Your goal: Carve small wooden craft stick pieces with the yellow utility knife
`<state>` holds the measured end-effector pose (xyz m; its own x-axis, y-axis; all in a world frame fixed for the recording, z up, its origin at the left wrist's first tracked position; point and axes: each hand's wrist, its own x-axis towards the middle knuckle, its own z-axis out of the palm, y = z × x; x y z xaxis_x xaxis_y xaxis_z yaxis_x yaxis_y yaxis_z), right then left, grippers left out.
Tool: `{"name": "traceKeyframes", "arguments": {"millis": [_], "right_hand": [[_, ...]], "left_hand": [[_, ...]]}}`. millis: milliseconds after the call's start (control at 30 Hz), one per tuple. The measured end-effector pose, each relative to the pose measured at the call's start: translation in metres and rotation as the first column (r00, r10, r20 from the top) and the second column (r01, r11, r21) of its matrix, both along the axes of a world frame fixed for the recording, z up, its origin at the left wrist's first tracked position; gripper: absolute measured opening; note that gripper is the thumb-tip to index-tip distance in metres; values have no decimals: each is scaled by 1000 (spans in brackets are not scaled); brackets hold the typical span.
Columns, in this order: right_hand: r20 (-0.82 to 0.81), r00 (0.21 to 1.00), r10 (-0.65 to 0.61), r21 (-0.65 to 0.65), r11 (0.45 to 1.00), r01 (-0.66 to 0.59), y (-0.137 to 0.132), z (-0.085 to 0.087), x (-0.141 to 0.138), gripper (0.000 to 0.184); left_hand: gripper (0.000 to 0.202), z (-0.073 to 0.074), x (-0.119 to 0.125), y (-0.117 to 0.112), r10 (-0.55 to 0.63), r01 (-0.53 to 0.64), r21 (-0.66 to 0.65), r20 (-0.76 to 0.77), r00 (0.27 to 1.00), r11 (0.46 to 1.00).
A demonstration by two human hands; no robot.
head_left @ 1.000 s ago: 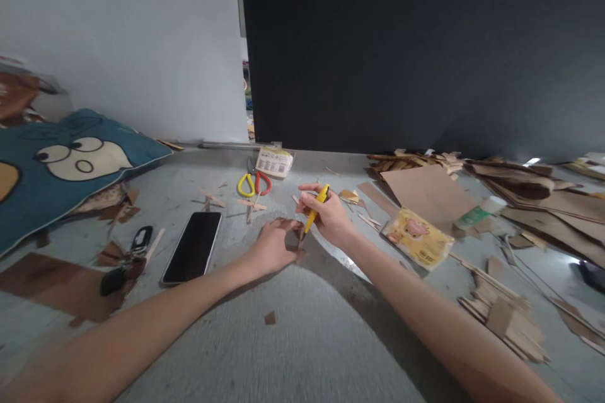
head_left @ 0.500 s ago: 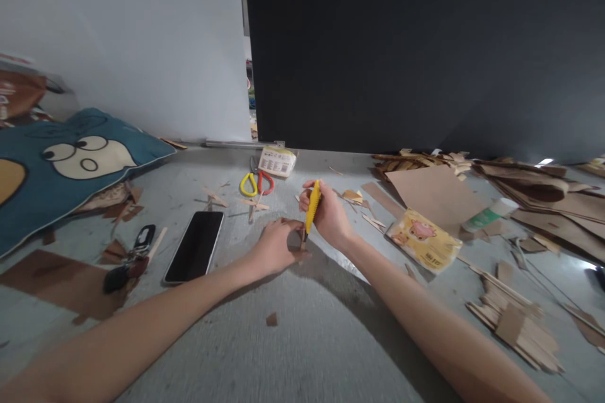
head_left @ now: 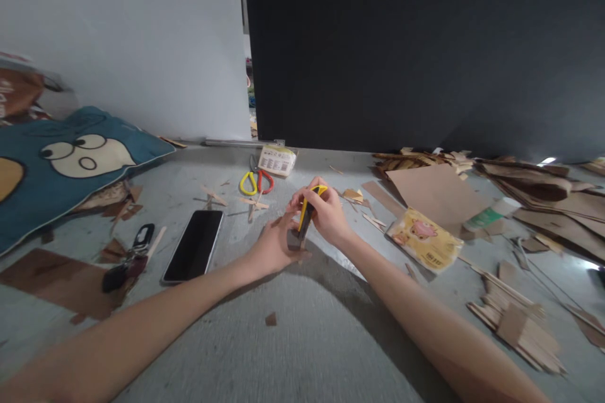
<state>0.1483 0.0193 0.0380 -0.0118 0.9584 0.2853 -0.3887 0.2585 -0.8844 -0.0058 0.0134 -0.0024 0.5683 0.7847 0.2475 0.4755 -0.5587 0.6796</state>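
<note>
My right hand (head_left: pixel 331 217) is closed around a yellow and black utility knife (head_left: pixel 307 214). The knife slants down to the left, its tip close to the fingers of my left hand (head_left: pixel 276 242). My left hand rests on the grey surface, thumb and fingers curled around a small piece of thin wood (head_left: pixel 303 243), mostly hidden by the fingers. Beyond the hands, little crossed wooden sticks (head_left: pixel 256 204) stand near scissors (head_left: pixel 256 183) with one yellow and one red handle. A phone (head_left: pixel 195 247) with a dark screen lies left of my left hand.
A small white pack (head_left: pixel 277 160) stands behind the scissors. On the right are a yellow cartoon packet (head_left: pixel 425 240), a glue stick (head_left: pixel 491 214), cardboard (head_left: pixel 432 192) and a heap of wooden sticks (head_left: pixel 517 327). Keys (head_left: pixel 125 267) and a blue cushion (head_left: pixel 85 157) lie left.
My right hand has turned the knife so its black side shows, and its top leans more to the right. The right fingers have come closer to my left hand, which stays put.
</note>
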Motion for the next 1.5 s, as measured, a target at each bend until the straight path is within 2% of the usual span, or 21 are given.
{"name": "traceKeyframes", "arguments": {"millis": [133,300,467,567,633,800,900,967,1100,1267,1500], "right_hand": [[-49,997,58,21,998,-57,-1,7,1,41],[-50,998,49,20,999,-48,-1,8,-2,45],[-156,987,-40,-37,999,34,7,0,-4,42],[-200,972,-121,-105,989,101,12,-5,1,47],[-218,960,-174,-148,979,144,14,-9,4,51],[-257,945,-204,-228,963,145,11,-15,-2,58],[-255,949,-187,-147,977,152,6,-11,-1,61],[-239,953,-185,-109,981,163,3,-8,3,61],[-216,963,-161,-96,985,143,0,-6,9,60],[-201,959,-198,-82,979,185,1,-10,7,62],[-275,916,-291,-207,949,239,10,-12,8,57]], "left_hand": [[82,-2,-2,0,8,-8,-49,5,1000,999],[75,-7,-2,1,49,-50,-86,-12,999,995],[114,-10,1,2,48,-38,-151,68,997,988],[122,-8,2,0,62,-50,-167,70,996,985],[123,-7,2,-2,70,-59,-171,61,996,984],[122,-9,2,-8,45,-43,-133,13,999,990],[116,-11,2,-8,29,-19,-162,63,998,987],[120,-11,1,-6,43,-29,-175,79,996,984],[122,-11,-1,-5,58,-47,-162,64,996,986],[117,-12,-1,-6,34,-11,-202,108,994,979],[115,-6,0,-8,36,-12,-230,102,994,973]]}}
